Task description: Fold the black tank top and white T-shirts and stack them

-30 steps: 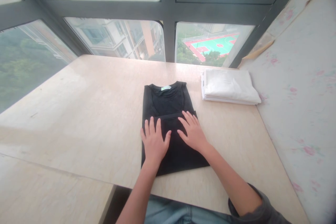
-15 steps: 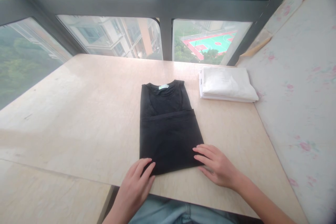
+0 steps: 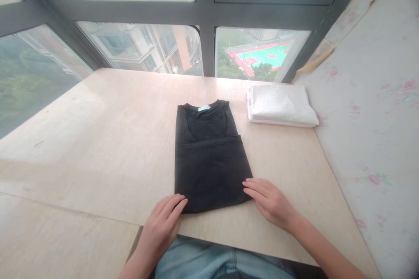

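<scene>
A black garment lies folded on the pale tabletop, its neckline and light label at the far end and its lower part folded up over the front. My left hand touches the near left corner, its fingertips on the cloth and its thumb out of sight. At the near right corner, my right hand rests its fingertips on the cloth edge, thumb hidden. Both hands seem to pinch the corners, though the undersides of the fingers do not show.
A stack of folded white cloth sits at the back right, beside the flowered wall. Grey window frames rise behind the table. The table's near edge runs just in front of my lap.
My left hand has shifted slightly left and up at the corner. The garment's near edge has drawn a little away from me and now looks more curved. The right fingers are closer together.
</scene>
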Motion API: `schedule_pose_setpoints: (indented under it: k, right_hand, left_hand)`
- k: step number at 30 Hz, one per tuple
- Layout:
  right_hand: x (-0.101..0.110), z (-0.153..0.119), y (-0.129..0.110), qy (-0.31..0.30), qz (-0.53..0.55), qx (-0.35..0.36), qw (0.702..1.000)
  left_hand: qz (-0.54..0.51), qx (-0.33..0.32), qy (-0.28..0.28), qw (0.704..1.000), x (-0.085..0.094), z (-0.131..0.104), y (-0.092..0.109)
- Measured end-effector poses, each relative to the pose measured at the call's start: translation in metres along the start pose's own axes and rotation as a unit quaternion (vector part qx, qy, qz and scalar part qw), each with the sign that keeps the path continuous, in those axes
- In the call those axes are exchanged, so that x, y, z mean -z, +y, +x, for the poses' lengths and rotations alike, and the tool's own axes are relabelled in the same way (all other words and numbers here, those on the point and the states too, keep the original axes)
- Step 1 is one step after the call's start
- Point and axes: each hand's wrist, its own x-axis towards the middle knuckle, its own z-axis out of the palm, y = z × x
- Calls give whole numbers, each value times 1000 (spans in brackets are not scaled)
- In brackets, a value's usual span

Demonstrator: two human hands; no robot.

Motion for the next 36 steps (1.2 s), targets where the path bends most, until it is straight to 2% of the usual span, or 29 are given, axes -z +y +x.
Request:
schedule_pose_setpoints:
  k: [4,8,15,18,23,25,27,29,32,34,36]
  right_hand:
    - [-2,0,3,19,-2,-9,1000]
    - [-1,0,4,22,-7,-3,1000]
    - [5,-6,2,45,-2,-4,999]
    - [18,-11,-8,38,24,-35,998]
    - [65,-17,-33,20,115,-135,984]
    - [82,-14,-38,33,143,-169,975]
    - [91,-2,-36,58,162,-211,962]
    - [92,21,-25,77,193,-265,942]
    - [79,74,7,92,269,-340,896]
    - [63,114,36,101,313,-361,873]
    - [42,150,67,104,326,-376,861]
  left_hand:
    - [-3,31,33,999,-4,-3,1]
    - [-10,14,41,999,-5,-6,-2]
    - [-45,18,33,998,6,-12,-4]
    - [-78,48,9,996,23,-8,3]
    - [-208,134,-31,968,72,7,19]
    - [-243,191,-18,951,87,14,22]
    - [-259,255,8,932,90,22,18]
    - [-272,320,35,907,81,35,6]
    - [-301,391,71,867,47,69,-25]
    - [-308,403,90,857,18,99,-52]
    - [-306,393,78,864,-12,129,-79]
